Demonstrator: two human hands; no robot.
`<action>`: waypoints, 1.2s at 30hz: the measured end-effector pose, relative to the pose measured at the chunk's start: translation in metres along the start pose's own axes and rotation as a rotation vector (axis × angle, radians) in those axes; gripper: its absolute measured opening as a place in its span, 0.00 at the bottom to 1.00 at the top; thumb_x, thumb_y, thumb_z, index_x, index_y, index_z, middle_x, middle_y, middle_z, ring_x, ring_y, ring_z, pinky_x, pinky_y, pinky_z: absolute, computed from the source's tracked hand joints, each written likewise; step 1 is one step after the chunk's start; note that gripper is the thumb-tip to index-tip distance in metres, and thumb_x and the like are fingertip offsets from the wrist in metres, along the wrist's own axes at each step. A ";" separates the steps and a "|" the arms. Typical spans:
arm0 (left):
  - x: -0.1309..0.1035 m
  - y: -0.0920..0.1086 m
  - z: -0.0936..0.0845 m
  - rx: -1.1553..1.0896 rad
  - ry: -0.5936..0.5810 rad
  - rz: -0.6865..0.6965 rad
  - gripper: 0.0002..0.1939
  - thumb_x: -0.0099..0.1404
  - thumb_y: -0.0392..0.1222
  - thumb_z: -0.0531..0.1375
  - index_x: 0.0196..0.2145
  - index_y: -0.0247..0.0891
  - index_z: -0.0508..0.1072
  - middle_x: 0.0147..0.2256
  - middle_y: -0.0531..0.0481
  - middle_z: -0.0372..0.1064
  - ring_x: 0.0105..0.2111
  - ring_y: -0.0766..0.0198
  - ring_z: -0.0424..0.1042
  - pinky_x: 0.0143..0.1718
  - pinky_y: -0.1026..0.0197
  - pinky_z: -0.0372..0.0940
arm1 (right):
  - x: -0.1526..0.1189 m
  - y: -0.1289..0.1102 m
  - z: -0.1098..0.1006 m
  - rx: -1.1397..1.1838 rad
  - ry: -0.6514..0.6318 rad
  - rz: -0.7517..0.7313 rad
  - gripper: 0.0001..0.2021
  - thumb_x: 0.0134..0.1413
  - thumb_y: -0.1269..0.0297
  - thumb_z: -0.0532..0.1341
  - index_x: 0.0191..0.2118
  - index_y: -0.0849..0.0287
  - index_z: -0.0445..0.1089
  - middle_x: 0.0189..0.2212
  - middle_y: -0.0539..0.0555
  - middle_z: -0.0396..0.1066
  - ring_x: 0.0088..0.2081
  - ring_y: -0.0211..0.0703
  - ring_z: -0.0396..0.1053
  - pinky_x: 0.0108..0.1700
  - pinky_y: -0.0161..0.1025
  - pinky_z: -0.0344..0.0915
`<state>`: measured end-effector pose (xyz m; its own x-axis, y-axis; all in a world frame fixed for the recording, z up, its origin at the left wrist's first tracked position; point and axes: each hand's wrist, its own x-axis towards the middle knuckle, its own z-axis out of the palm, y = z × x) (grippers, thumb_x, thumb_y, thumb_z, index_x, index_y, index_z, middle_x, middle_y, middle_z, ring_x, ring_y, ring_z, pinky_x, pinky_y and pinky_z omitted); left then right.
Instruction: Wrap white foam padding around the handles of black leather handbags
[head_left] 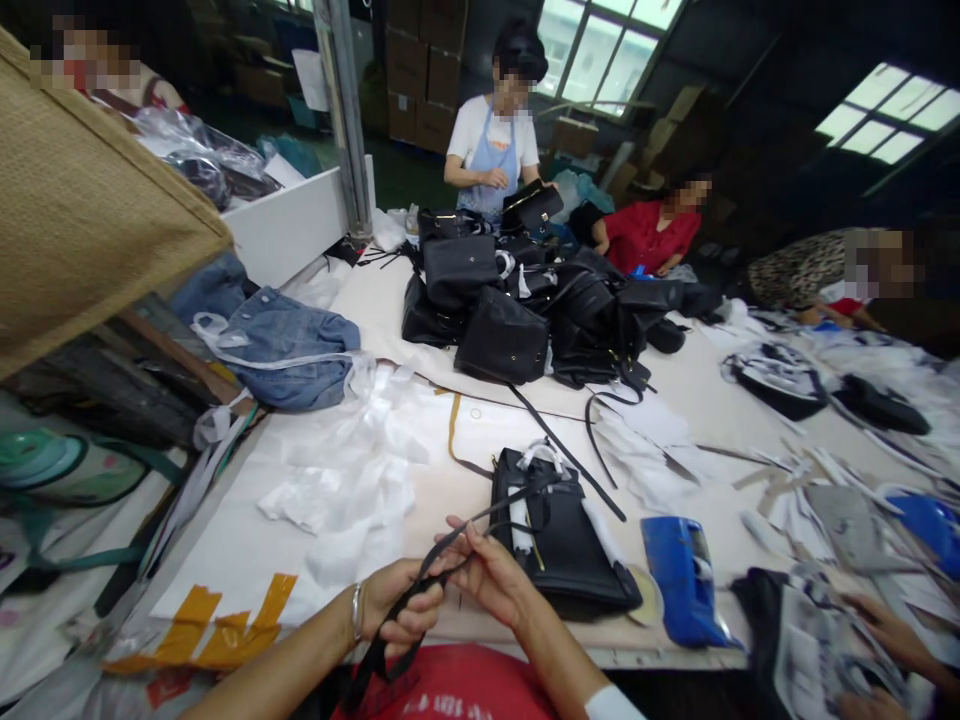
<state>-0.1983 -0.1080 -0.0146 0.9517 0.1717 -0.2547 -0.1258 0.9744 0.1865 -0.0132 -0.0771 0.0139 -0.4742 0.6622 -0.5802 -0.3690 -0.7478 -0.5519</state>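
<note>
Strap [367, 665], one, flat, narrow and black: my left hand [411, 608] curls closed around it; my right hand [491, 575] pinches it, fingers half bent. It leads to one boxy, smooth black handbag [574, 555] on the table [694, 375], beside one blue plastic dispenser [675, 585].

Wearer's two hands [493, 578], one bracelet [356, 612], one nearest black bag [577, 560]

smooth leathery bag [574, 560], shiny metal bracelet [356, 612]
</note>
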 end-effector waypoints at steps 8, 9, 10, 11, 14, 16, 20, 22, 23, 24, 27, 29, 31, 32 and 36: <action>-0.013 -0.021 0.052 0.419 0.703 0.468 0.26 0.63 0.61 0.46 0.50 0.41 0.62 0.39 0.44 0.71 0.16 0.70 0.67 0.16 0.66 0.60 | -0.002 -0.022 0.001 -0.303 0.239 -0.286 0.16 0.48 0.51 0.62 0.28 0.60 0.62 0.19 0.48 0.67 0.21 0.33 0.63 0.25 0.30 0.60; -0.009 -0.022 0.058 0.492 0.770 0.522 0.25 0.63 0.60 0.48 0.51 0.43 0.61 0.41 0.45 0.71 0.17 0.69 0.68 0.18 0.66 0.60 | 0.001 -0.024 0.001 -0.361 0.266 -0.309 0.17 0.48 0.50 0.62 0.27 0.60 0.62 0.18 0.48 0.66 0.20 0.33 0.62 0.23 0.30 0.59; -0.003 -0.023 0.063 0.573 0.822 0.551 0.24 0.62 0.59 0.50 0.50 0.42 0.62 0.40 0.46 0.71 0.19 0.69 0.69 0.20 0.66 0.60 | 0.004 -0.025 0.002 -0.409 0.284 -0.322 0.18 0.48 0.49 0.62 0.26 0.60 0.61 0.17 0.48 0.65 0.19 0.33 0.62 0.22 0.30 0.59; 0.004 -0.023 0.066 0.658 0.869 0.567 0.23 0.61 0.58 0.52 0.47 0.40 0.64 0.37 0.48 0.71 0.19 0.68 0.69 0.21 0.66 0.60 | 0.007 -0.026 0.003 -0.445 0.294 -0.328 0.18 0.47 0.48 0.61 0.25 0.59 0.60 0.17 0.47 0.65 0.18 0.33 0.62 0.21 0.30 0.59; 0.029 -0.022 0.068 0.912 1.056 0.632 0.16 0.60 0.54 0.56 0.32 0.37 0.69 0.24 0.52 0.68 0.22 0.66 0.67 0.26 0.65 0.58 | 0.018 -0.027 0.006 -0.522 0.312 -0.352 0.20 0.47 0.46 0.60 0.24 0.58 0.58 0.15 0.47 0.63 0.16 0.34 0.61 0.18 0.31 0.59; 0.041 -0.021 0.067 1.014 1.153 0.667 0.17 0.60 0.54 0.55 0.25 0.37 0.68 0.21 0.52 0.66 0.24 0.64 0.66 0.28 0.64 0.58 | 0.025 -0.029 0.006 -0.548 0.330 -0.385 0.20 0.47 0.45 0.59 0.23 0.57 0.57 0.15 0.46 0.63 0.15 0.34 0.60 0.17 0.31 0.58; 0.047 -0.021 0.071 0.740 1.003 0.556 0.22 0.62 0.58 0.51 0.29 0.35 0.68 0.21 0.50 0.67 0.21 0.63 0.67 0.25 0.63 0.59 | 0.032 -0.039 0.002 -0.561 0.348 -0.459 0.20 0.47 0.45 0.59 0.23 0.58 0.58 0.15 0.46 0.62 0.15 0.33 0.60 0.18 0.31 0.58; 0.042 -0.021 0.075 0.548 0.871 0.508 0.25 0.62 0.61 0.47 0.40 0.35 0.66 0.22 0.49 0.68 0.20 0.63 0.68 0.24 0.63 0.60 | 0.029 -0.042 0.000 -0.537 0.294 -0.450 0.21 0.48 0.43 0.58 0.24 0.58 0.60 0.16 0.47 0.63 0.16 0.33 0.60 0.19 0.31 0.59; 0.038 -0.021 0.077 0.495 0.824 0.498 0.27 0.63 0.61 0.46 0.45 0.35 0.64 0.23 0.49 0.68 0.19 0.63 0.68 0.23 0.62 0.61 | 0.027 -0.042 0.000 -0.520 0.247 -0.427 0.22 0.49 0.43 0.57 0.24 0.59 0.61 0.17 0.48 0.64 0.17 0.34 0.61 0.20 0.32 0.60; 0.033 -0.020 0.078 0.476 0.799 0.486 0.28 0.63 0.61 0.45 0.48 0.35 0.62 0.24 0.50 0.68 0.19 0.65 0.67 0.23 0.62 0.61 | 0.024 -0.041 -0.001 -0.501 0.191 -0.394 0.23 0.50 0.42 0.56 0.24 0.60 0.62 0.18 0.49 0.65 0.18 0.34 0.62 0.22 0.32 0.61; 0.016 -0.018 0.080 0.640 0.932 0.449 0.26 0.64 0.57 0.48 0.51 0.37 0.63 0.25 0.52 0.65 0.18 0.67 0.64 0.22 0.62 0.62 | 0.015 -0.037 0.000 -0.450 -0.025 -0.274 0.23 0.51 0.42 0.55 0.31 0.62 0.66 0.25 0.53 0.69 0.26 0.36 0.67 0.28 0.33 0.64; 0.006 -0.017 0.079 0.911 1.159 0.511 0.22 0.64 0.51 0.50 0.53 0.40 0.64 0.31 0.48 0.68 0.26 0.62 0.68 0.29 0.61 0.65 | 0.013 -0.036 0.001 -0.450 -0.174 -0.189 0.24 0.50 0.42 0.57 0.38 0.61 0.67 0.31 0.54 0.71 0.32 0.38 0.69 0.32 0.34 0.66; -0.002 -0.017 0.079 1.164 1.381 0.612 0.22 0.65 0.45 0.49 0.56 0.45 0.62 0.41 0.45 0.69 0.40 0.57 0.69 0.40 0.59 0.64 | 0.014 -0.038 0.003 -0.506 -0.281 -0.094 0.25 0.47 0.42 0.59 0.39 0.61 0.68 0.34 0.56 0.71 0.33 0.39 0.69 0.31 0.34 0.66; -0.004 -0.018 0.080 1.246 1.469 0.637 0.23 0.65 0.42 0.48 0.58 0.48 0.60 0.44 0.45 0.68 0.44 0.56 0.67 0.44 0.58 0.62 | 0.015 -0.040 0.005 -0.532 -0.322 -0.040 0.25 0.46 0.42 0.60 0.38 0.62 0.68 0.34 0.57 0.71 0.31 0.38 0.69 0.30 0.34 0.66; 0.000 -0.028 0.081 1.339 1.712 0.496 0.28 0.64 0.36 0.45 0.61 0.51 0.53 0.41 0.44 0.66 0.36 0.56 0.70 0.37 0.59 0.63 | 0.016 -0.049 0.015 -0.373 -0.448 0.152 0.24 0.46 0.44 0.62 0.39 0.62 0.68 0.34 0.57 0.71 0.30 0.38 0.70 0.31 0.36 0.68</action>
<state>-0.1715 -0.1474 0.0573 -0.2545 0.9477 -0.1928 0.7076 0.3183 0.6308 -0.0149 -0.0303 0.0411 -0.8200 0.4043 -0.4051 -0.0037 -0.7115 -0.7027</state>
